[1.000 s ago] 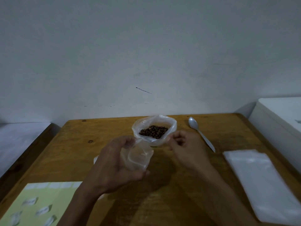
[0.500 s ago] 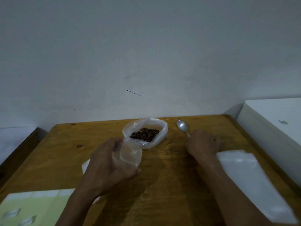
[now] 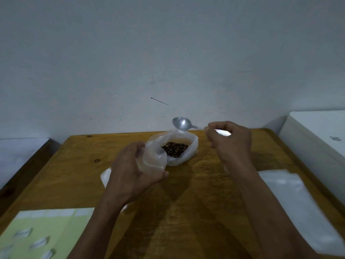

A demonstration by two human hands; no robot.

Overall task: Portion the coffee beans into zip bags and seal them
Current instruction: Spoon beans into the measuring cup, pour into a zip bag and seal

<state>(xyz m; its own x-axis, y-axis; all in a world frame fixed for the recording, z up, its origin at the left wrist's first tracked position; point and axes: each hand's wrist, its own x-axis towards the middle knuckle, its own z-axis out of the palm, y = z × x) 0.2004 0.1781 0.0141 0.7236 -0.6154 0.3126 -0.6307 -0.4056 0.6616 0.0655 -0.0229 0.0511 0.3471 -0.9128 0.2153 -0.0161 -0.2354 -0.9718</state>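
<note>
**Spoon up, bag open, beans waiting**

The right hand [image 3: 230, 142] holds the spoon [image 3: 183, 124] up off the wooden surface [image 3: 196, 202], its fingers [image 3: 220, 126] curled and pinching the handle, the bowl of the spoon pointing left and hanging just above the far rim of the bean bag [image 3: 192, 148]. The spoon bowl looks bare and shiny (no beans in it that can be made out).

Below it, the bean bag sits on the surface near the far edge, mouth rolled wide open, with the dark coffee beans [image 3: 174, 149] pooled in its middle.

Over on the other side, the left hand [image 3: 130, 174] grips a small clear zip bag [image 3: 154, 159], thumb underneath and fingers curled round the far side, holding it lifted just beside the bean bag and touching or overlapping its near-left wall; which of the two cannot be told from here. The zip bag's mouth faces the beans and it appears to hold nothing.

A bit of white plastic [image 3: 105, 177] peeks out from behind the left wrist, lying on the surface. To the right, a flat stack of clear bags [image 3: 291, 206] lies along the surface edge. At the near-left corner rests a pale green sheet [image 3: 46, 234] with small white labels on it. A white box [image 3: 317, 139] stands off the right side, against the grey wall [image 3: 168, 53].
</note>
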